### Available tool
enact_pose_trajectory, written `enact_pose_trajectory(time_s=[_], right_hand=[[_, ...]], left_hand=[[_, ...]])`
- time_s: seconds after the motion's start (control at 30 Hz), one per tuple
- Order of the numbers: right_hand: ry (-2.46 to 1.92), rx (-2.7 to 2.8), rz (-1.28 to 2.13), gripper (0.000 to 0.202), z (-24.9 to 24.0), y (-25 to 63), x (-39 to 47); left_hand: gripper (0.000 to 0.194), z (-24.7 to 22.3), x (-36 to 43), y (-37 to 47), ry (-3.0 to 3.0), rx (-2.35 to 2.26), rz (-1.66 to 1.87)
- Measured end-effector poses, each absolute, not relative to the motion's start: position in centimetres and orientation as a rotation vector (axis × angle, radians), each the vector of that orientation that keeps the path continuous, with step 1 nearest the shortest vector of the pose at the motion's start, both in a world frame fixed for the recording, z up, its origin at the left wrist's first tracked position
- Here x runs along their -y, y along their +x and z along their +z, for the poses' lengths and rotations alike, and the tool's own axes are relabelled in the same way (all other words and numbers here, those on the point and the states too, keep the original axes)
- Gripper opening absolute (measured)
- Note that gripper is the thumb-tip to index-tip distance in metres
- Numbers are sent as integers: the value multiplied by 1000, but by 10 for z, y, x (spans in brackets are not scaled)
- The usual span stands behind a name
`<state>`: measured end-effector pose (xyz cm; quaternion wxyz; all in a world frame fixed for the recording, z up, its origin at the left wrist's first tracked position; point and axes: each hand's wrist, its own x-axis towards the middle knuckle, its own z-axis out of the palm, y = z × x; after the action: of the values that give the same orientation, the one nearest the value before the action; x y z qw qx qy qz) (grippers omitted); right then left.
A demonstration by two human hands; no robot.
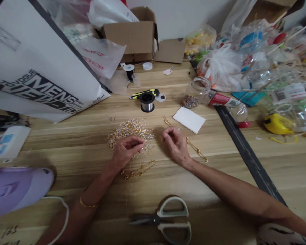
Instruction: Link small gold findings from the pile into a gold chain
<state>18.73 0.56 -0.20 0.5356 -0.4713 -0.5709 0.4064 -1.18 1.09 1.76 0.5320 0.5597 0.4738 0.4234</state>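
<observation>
My left hand (129,149) is over the near edge of a pile of small gold and clear beads (129,131), its thumb and fingertips pinched together. What it may hold is too small to make out. To the right, my right hand (175,144) is also closed in a pinch, with thin gold pieces beside its fingertips. One gold chain (140,170) lies on the table just below my left hand. Another gold chain (197,149) lies right of my right hand, and a short gold piece (166,121) lies above it.
Scissors (158,219) lie near the front. Behind the beads are a wire spool (147,102), a yellow cutter (140,94), a white pad (189,119) and a bead jar (196,92). A black strip (250,153), plastic bags (221,66) and a purple appliance (20,190) flank the area.
</observation>
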Motion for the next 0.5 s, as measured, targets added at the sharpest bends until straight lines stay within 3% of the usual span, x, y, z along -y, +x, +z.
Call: enact_pose_trajectory(time_s=[0.5], right_hand=[[-1134,1211,1027,22,-5,189,-14]], left_hand=[[8,16,-11,-17,1285,-984,1041]])
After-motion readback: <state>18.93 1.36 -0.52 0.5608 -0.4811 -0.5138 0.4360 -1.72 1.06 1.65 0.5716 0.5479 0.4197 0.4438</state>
